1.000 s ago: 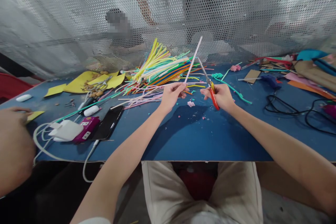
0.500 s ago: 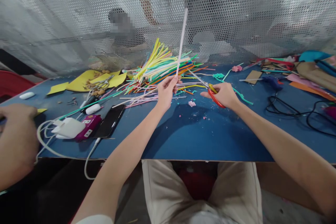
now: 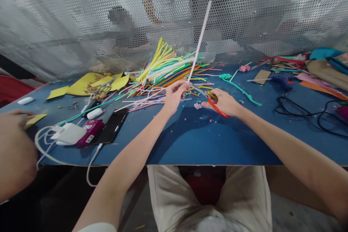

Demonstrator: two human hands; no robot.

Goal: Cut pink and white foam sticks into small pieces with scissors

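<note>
My left hand (image 3: 174, 95) pinches the lower end of a long pale pink pipe cleaner (image 3: 199, 41), which stands nearly upright and leans right. My right hand (image 3: 224, 102) grips red-and-yellow-handled scissors (image 3: 209, 98); their blades point left, with the tips at the base of the pipe cleaner just above my left fingers. A big heap of coloured pipe cleaners (image 3: 165, 69) lies right behind both hands on the blue table (image 3: 190, 141). Small pink and teal scraps (image 3: 197, 106) lie under the hands.
A phone (image 3: 111, 127), a white charger with cable (image 3: 67, 134) and a magenta box (image 3: 89, 132) sit at the left. Yellow paper and metal scissors (image 3: 102, 87) lie behind them. Another person's hand (image 3: 15, 145) is at the far left. Black cables (image 3: 304, 110) lie right; perforated mesh (image 3: 244, 14) backs the table.
My left hand raised the pipe cleaner higher and more upright. My right hand swung the scissors from pointing up to pointing left, bringing the blade tips to the pipe cleaner's base.
</note>
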